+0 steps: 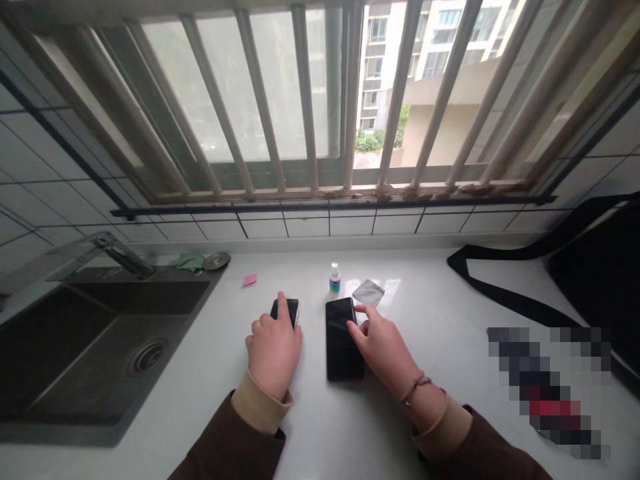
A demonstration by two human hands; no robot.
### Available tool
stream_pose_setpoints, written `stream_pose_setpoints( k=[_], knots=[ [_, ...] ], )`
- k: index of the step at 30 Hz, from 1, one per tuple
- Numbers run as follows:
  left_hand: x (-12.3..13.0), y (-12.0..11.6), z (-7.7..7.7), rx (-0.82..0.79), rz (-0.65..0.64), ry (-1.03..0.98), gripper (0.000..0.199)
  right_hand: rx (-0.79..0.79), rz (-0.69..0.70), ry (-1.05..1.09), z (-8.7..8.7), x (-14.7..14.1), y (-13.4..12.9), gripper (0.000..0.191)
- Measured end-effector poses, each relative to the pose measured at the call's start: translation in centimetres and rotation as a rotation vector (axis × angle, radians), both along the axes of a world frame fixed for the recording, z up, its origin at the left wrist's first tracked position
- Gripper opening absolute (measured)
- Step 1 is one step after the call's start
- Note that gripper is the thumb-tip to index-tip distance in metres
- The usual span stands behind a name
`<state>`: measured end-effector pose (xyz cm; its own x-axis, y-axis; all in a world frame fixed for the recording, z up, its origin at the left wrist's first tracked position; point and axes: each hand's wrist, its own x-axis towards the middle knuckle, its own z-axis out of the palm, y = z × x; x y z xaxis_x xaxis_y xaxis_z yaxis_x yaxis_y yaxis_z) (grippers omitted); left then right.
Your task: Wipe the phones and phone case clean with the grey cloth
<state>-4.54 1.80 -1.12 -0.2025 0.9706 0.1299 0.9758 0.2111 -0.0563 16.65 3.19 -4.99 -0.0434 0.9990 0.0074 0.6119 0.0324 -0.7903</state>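
Observation:
My left hand [274, 350] lies over a small dark-screened phone [291, 309] with a pale edge. Its index finger stretches along the screen, while the thumb and the curled fingers sit at the two sides; most of this phone is hidden beneath the hand. A larger black phone [340, 343] rests flat on the counter, screen up and dark. My right hand [383, 337] grips its right edge, thumb on the face and index finger at the upper side. Just beyond the larger phone stand a small white-capped bottle [335, 280] with a blue label and a flat grey cloth [369, 293].
A pink packet [249, 280] lies on the white counter [305, 433]. At left are a dark sink [75, 353], a faucet [123, 253], a green cloth [189, 262] and a metal strainer [217, 261]. A black bag [600, 267] with a strap and a blurred-out item [550, 393] occupy the right.

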Motion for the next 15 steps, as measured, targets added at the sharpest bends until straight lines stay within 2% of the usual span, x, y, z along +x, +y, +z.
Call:
stream_pose_setpoints(
  k=[5,9,12,15],
  knots=[
    [-0.4,0.5,0.0,0.031,-0.092,-0.070,0.075,0.030,0.008,-0.166,-0.3,0.2,0.0,0.033],
    [0.0,0.5,-0.3,0.132,-0.182,-0.227,0.067,0.044,0.005,-0.307,0.3,0.3,-0.1,0.033],
    [0.8,0.1,-0.4,0.233,-0.332,-0.424,0.056,0.102,0.017,-0.216,1.3,0.2,-0.4,0.035],
    [2.0,-0.6,-0.3,0.221,-0.523,-0.622,0.044,0.091,0.068,0.011,1.9,-0.1,-0.6,0.044]
  ],
)
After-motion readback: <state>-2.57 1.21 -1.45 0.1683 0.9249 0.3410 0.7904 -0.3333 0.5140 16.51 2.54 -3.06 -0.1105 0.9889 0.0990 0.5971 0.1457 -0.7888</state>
